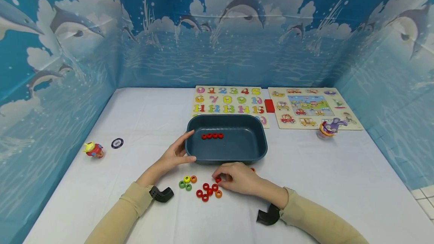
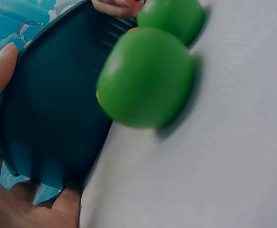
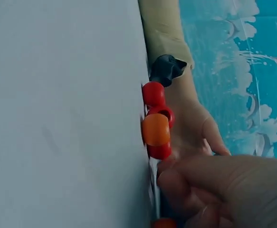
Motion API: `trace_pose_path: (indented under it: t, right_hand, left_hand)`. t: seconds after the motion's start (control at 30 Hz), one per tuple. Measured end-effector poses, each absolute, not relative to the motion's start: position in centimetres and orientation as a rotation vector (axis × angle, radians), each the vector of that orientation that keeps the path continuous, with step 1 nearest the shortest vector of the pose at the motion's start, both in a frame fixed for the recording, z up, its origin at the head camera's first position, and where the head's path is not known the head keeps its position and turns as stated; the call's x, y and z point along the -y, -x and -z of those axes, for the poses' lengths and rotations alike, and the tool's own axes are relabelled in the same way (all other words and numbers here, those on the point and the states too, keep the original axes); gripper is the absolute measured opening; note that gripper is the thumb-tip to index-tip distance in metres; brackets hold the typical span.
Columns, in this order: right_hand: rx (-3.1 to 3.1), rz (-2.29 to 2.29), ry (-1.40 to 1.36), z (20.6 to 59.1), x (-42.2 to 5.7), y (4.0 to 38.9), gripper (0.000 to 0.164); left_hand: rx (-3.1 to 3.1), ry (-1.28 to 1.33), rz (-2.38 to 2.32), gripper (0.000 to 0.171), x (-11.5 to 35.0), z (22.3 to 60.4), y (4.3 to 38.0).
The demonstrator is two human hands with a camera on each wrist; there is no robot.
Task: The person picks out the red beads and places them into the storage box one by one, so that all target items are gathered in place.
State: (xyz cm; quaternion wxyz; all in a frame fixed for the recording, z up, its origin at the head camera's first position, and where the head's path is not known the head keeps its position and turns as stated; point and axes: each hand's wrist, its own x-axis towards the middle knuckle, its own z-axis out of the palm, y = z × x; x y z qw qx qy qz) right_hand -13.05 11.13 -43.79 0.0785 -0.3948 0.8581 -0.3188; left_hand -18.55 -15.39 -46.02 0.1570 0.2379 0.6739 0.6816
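My left hand (image 1: 173, 156) grips the left end of a dark blue tray (image 1: 244, 146), its thumb by the front corner. Inside the tray, several red beads (image 1: 215, 135) stand in a short row. In front of it, my right hand (image 1: 240, 178) pinches a red bead (image 1: 218, 179) between thumb and forefinger, low over the table. Loose red beads (image 1: 205, 197) and an orange bead (image 1: 218, 194) lie beside that hand. Green beads (image 2: 148, 78) loom large in the left wrist view. The pinched bead is mostly hidden in the right wrist view.
Behind the tray lie a number puzzle board (image 1: 227, 100), a red card (image 1: 269, 105) and a vehicle puzzle board (image 1: 312, 108). A purple rabbit toy (image 1: 330, 127) stands right. On the left are a round chip (image 1: 117, 143) and a red-yellow toy (image 1: 94, 150). A yellow bead (image 1: 187, 179) lies near the left wrist.
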Motion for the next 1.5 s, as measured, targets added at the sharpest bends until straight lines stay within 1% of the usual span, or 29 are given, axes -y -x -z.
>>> trace_pose_path:
  t: [0.1,0.27,0.4,0.53,0.73,0.93,1.0,1.17,1.3,1.5]
  right_hand:
    - [-2.556,0.958,1.189,42.3,-11.3,12.9,0.023]
    - [-2.559,1.018,1.247,38.0,-11.8,13.8,0.022]
    - [-2.602,1.070,1.328,35.4,-12.4,16.4,0.022]
    - [-2.553,1.196,1.289,34.2,-13.0,19.9,0.023]
    - [-2.442,1.272,1.055,35.1,-13.4,24.7,0.025]
    - [-2.388,1.191,0.920,37.4,-13.4,27.5,0.034]
    - [-2.384,1.166,0.925,38.1,-13.2,28.1,0.035]
    - [-2.382,1.097,0.935,39.4,-12.9,28.8,0.033]
    - [-2.388,1.028,0.913,39.7,-12.8,28.9,0.030]
    - [-2.473,0.823,0.965,40.1,-13.0,28.9,0.024]
  left_hand:
    - [-1.935,-0.676,-1.949,0.083,15.5,46.0,18.5]
    - [-1.931,-0.689,-1.961,0.083,15.6,46.1,18.6]
    - [-1.944,-0.687,-1.956,0.083,15.6,46.1,18.6]
    - [-1.950,-0.681,-1.948,0.083,15.6,46.1,18.6]
    - [-1.935,-0.671,-1.946,0.083,15.7,46.2,18.7]
    - [-1.926,-0.667,-1.946,0.083,15.7,46.1,18.6]
    - [-1.927,-0.670,-1.949,0.082,15.7,46.1,18.6]
    - [-1.929,-0.694,-1.950,0.080,15.7,46.2,18.6]
    - [-1.928,-0.690,-1.946,0.080,15.6,46.1,18.6]
    - [-1.930,-0.655,-1.944,0.080,15.5,45.9,18.5]
